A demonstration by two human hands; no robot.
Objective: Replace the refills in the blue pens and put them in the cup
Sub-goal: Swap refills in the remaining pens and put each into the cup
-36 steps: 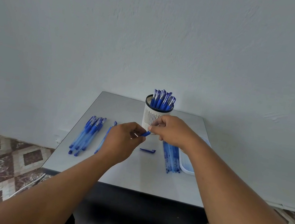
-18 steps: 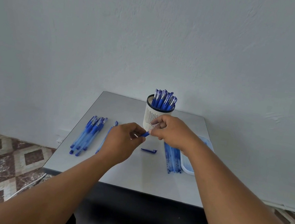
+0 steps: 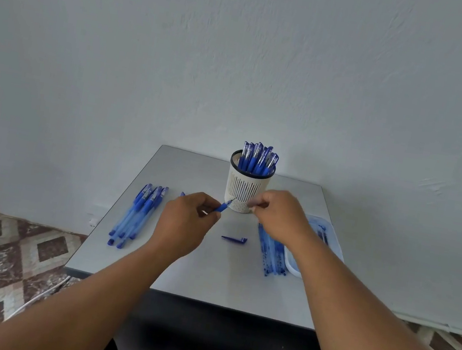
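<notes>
A blue pen (image 3: 223, 206) is pinched in the curled fingers of the left hand (image 3: 185, 223), its tip pointed toward the white slotted cup (image 3: 244, 189). The right hand (image 3: 279, 215) is held just right of the tip with fingers curled; whether anything is pinched in it cannot be told. The cup, filled with capped blue pens (image 3: 258, 158), stands at the far middle of the grey table (image 3: 220, 283). A loose blue cap (image 3: 235, 239) lies near the hands.

A grey table (image 3: 206, 277) carries a slotted cup (image 3: 244, 187); left of it pens (image 3: 137, 214), right refills (image 3: 272, 252) and a tray (image 3: 332, 240), before it a cap (image 3: 234, 239).
</notes>
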